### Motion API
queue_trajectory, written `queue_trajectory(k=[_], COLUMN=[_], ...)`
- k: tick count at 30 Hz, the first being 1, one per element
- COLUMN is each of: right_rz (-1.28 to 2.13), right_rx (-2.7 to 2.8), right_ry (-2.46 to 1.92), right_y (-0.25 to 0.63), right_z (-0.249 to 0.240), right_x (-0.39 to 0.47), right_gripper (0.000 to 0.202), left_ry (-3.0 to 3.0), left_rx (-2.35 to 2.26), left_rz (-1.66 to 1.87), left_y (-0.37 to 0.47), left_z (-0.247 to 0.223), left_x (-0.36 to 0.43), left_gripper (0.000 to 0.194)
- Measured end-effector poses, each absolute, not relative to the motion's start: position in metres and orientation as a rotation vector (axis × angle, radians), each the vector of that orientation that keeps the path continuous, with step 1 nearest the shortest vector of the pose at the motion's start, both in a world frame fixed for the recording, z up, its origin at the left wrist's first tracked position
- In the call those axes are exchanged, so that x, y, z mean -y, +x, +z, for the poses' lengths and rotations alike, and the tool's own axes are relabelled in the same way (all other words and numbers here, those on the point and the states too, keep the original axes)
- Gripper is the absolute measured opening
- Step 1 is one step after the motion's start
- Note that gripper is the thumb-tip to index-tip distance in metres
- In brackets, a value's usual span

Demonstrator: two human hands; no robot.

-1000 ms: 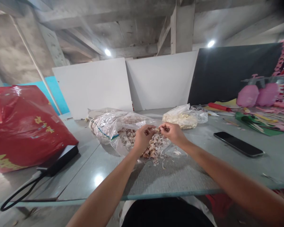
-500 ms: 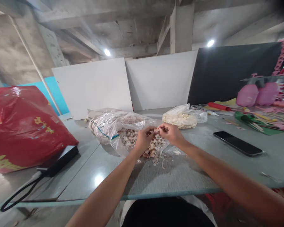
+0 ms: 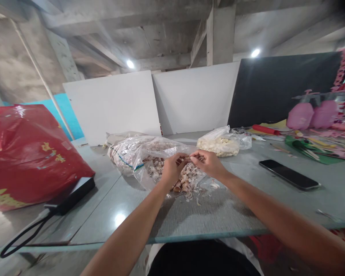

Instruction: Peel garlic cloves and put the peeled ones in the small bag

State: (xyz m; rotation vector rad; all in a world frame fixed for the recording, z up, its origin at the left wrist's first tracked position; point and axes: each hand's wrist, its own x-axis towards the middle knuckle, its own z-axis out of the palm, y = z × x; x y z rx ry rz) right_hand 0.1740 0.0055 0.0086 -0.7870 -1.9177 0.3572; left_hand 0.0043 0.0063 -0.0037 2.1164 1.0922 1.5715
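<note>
My left hand point(image 3: 172, 167) and my right hand point(image 3: 209, 162) meet fingertip to fingertip above a heap of garlic cloves and papery skins point(image 3: 186, 181). Both are closed in a pinch around one small garlic clove point(image 3: 189, 158), mostly covered by the fingers. The heap spills from the mouth of a clear plastic bag point(image 3: 142, 180) lying on its side, with more garlic inside. Beyond my right hand sits a smaller clear bag point(image 3: 218, 145) of pale peeled cloves. Loose skin flakes point(image 3: 214, 184) lie on the table beside the heap.
On the grey table point(image 3: 115, 209) a big red bag point(image 3: 40, 153) stands at left, with a black power bank point(image 3: 76, 195) and cable before it. A phone point(image 3: 289, 174) lies at right. Pink spray bottles point(image 3: 300, 115) and coloured craft scraps point(image 3: 319, 147) crowd the far right.
My fingertips have shifted slightly, with the left hand moving a little to the left and its fingers curling more. The bags, heap and phone stay where they were.
</note>
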Motion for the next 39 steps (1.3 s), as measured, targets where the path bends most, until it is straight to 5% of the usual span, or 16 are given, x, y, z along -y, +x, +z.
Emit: queue_trajectory(k=[7,15,25,39], right_rz=[0.388,0.905,0.208,0.664], right_rx=[1.947,1.868,1.808,1.814], right_ry=[-0.800,-0.629,-0.807,-0.760], right_y=[0.175,0.173,0.181,0.177], right_z=[0.006,0.007,0.013,0.006], right_x=[-0.012,-0.012,-0.012,-0.017], right_gripper=[0.024,0.032,0.022,0.028], left_ry=[2.029,1.793,1.911,1.900], left_rx=[-1.074,-0.893,-0.950,-0.941], left_rz=[1.576,1.501,1.555,1.530], left_y=[0.007,0.007,0.004,0.004], left_z=[-0.003,-0.007,-0.007,-0.010], left_x=[-0.006,-0.016,-0.014,-0.015], left_gripper=[0.028,0.035,0.034,0.031])
